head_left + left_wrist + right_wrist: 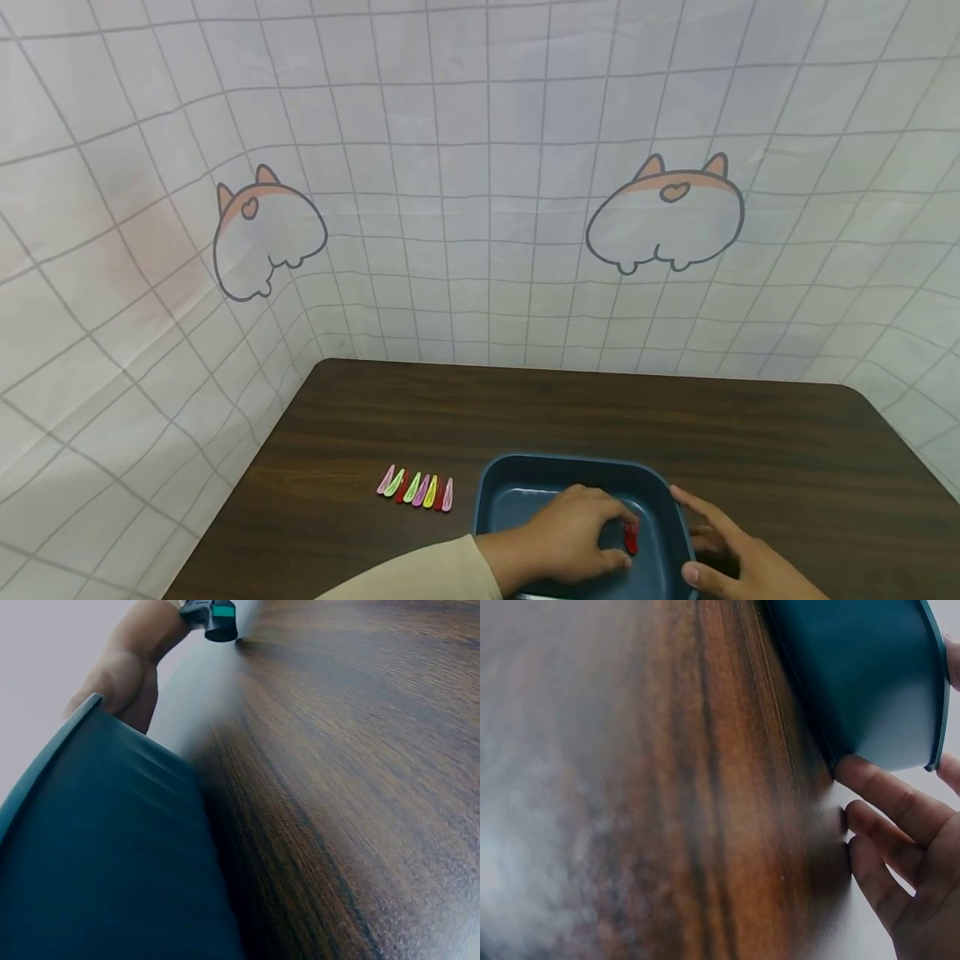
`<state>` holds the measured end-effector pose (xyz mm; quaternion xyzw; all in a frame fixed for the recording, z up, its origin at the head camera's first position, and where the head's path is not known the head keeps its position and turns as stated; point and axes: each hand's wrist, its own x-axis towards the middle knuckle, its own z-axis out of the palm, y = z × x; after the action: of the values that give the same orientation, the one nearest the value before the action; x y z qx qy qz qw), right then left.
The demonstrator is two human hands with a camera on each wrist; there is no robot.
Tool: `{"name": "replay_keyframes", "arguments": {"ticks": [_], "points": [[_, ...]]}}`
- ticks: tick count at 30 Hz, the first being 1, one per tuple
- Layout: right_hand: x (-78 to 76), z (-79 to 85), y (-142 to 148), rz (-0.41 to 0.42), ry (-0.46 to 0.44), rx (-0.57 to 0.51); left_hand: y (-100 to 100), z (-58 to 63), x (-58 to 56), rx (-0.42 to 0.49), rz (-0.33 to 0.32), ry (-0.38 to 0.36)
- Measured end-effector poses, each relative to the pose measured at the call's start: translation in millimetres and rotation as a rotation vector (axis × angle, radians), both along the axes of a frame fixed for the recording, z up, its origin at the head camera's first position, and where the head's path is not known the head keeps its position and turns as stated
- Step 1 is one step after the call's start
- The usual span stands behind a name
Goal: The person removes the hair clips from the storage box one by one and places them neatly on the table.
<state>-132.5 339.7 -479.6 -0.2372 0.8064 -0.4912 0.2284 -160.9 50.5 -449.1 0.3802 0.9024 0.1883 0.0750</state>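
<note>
In the head view, my left hand (566,533) reaches into a blue rectangular tray (570,460). Its bent index finger and thumb close around a red hair clip (632,537) at the right of the tray. At the tray's right side is my right hand (738,550), its thumb and index finger against the rim. The right wrist view shows this hand's extended fingers (900,806) touching the outer wall low down and the tabletop. Left of the tray, several snap hair clips (417,489) in pink, green, red, purple and yellow lie in a row. The left wrist view shows only tray wall, table and the other arm.
The dark wood-grain table (570,408) has rounded far corners. A white grid-patterned curtain (480,250) with cartoon prints surrounds it at the back and sides. A whitish sliver shows inside the tray at the bottom edge of the head view.
</note>
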Motion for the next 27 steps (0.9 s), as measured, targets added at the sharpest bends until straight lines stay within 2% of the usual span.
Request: {"name": "replay_keyframes", "arguments": {"ticks": [7, 14, 22, 27], "points": [[-1.3, 1.5, -0.9, -0.02, -0.031, 0.003, 0.8, -1.8, -0.4, -0.061, 0.039, 0.004], [-0.4, 3.0, -1.0, -0.002, -0.029, -0.037, 0.4, -2.8, 0.8, -0.128, 0.033, 0.01], [0.2, 2.9, -1.1, 0.022, 0.014, -0.027, 0.1, -4.4, 1.6, -0.171, -0.002, 0.014], [1.0, 2.0, -0.6, 0.022, -0.022, -0.055, 0.2, -4.8, 3.9, -0.182, 0.001, -0.001]]}}
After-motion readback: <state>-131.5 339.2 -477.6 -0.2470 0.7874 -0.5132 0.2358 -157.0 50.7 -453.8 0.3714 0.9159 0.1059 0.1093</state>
